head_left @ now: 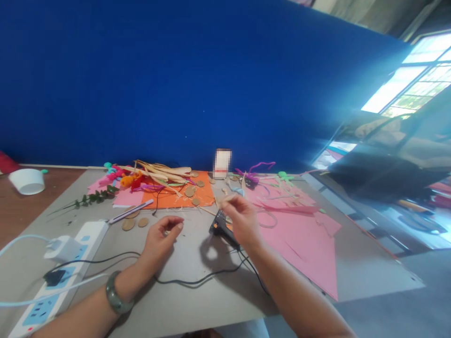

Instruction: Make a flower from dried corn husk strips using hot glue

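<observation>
My left hand (pixel 164 237) hovers over the grey table with its fingers curled in and the thumb close to the index fingertip. Anything between those fingers is too small to make out. Fingers and thumb of my right hand (pixel 242 221) are pinched together above a black glue gun (pixel 223 229), which lies on the table with its nozzle end to the left. Something small and pale seems to be at the right fingertips, but its kind is unclear. Small round wood slices (pixel 128 224) lie beyond the left hand, near a white pen-like stick (pixel 131 211).
An orange sheet (pixel 206 195) bears wood slices and tan strips (pixel 165 171). Pink paper (pixel 303 244) covers the right side. A white power strip (pixel 79 263) with plugs and cables stands at left, near a leafy sprig (pixel 93 198) and white cup (pixel 27 182). Behind rises a blue panel (pixel 176 84).
</observation>
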`<move>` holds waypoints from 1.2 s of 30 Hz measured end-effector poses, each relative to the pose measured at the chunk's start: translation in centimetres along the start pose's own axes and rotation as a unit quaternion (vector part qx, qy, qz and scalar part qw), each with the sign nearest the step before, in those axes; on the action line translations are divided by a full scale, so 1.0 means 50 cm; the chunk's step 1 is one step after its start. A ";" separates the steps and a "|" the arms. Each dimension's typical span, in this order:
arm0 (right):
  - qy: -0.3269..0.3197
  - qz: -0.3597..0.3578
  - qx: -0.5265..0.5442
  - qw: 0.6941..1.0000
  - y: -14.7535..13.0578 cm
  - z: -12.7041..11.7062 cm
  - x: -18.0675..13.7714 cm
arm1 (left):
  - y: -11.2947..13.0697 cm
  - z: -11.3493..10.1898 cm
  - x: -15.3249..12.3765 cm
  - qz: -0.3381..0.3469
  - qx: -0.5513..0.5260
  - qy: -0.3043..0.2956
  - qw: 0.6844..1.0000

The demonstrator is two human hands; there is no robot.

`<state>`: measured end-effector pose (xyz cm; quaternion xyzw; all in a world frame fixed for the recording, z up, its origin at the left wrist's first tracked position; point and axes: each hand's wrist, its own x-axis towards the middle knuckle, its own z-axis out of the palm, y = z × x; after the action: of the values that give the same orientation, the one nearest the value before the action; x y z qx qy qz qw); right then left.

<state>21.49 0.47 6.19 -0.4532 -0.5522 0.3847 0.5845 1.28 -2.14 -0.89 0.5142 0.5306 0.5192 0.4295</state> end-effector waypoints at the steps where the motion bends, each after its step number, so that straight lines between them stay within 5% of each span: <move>1: 0.023 -0.022 -0.001 1.000 -0.010 -0.011 0.009 | -0.005 0.000 0.003 0.000 -0.003 0.014 1.000; 5: 0.004 -0.033 -0.021 0.999 -0.015 -0.033 0.026 | -0.032 0.013 0.004 0.017 0.026 0.009 0.999; 9: -0.072 0.030 -0.047 0.996 0.031 -0.029 0.036 | -0.038 0.028 0.000 0.074 0.154 -0.036 0.985; 12: -0.134 0.094 -0.058 0.985 0.072 -0.025 0.043 | -0.024 0.037 0.007 0.090 0.305 -0.084 0.944; 14: -0.162 0.127 -0.070 0.976 0.093 -0.026 0.044 | -0.010 0.045 0.017 0.085 0.427 -0.127 0.891; 23: -0.205 0.148 -0.061 0.966 0.113 -0.032 0.029 | 0.034 0.093 0.054 0.076 0.530 -0.180 0.825; 29: -0.207 0.156 -0.061 0.964 0.121 -0.032 0.028 | 0.033 0.098 0.062 0.066 0.541 -0.185 0.818; 36: -0.205 0.163 -0.059 0.963 0.122 -0.035 0.029 | 0.002 0.059 0.059 0.075 0.489 -0.175 0.851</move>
<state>23.65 3.43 0.84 -0.4824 -0.6007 0.5264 0.3597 3.91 1.09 -0.86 0.7788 0.5914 0.1246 0.1678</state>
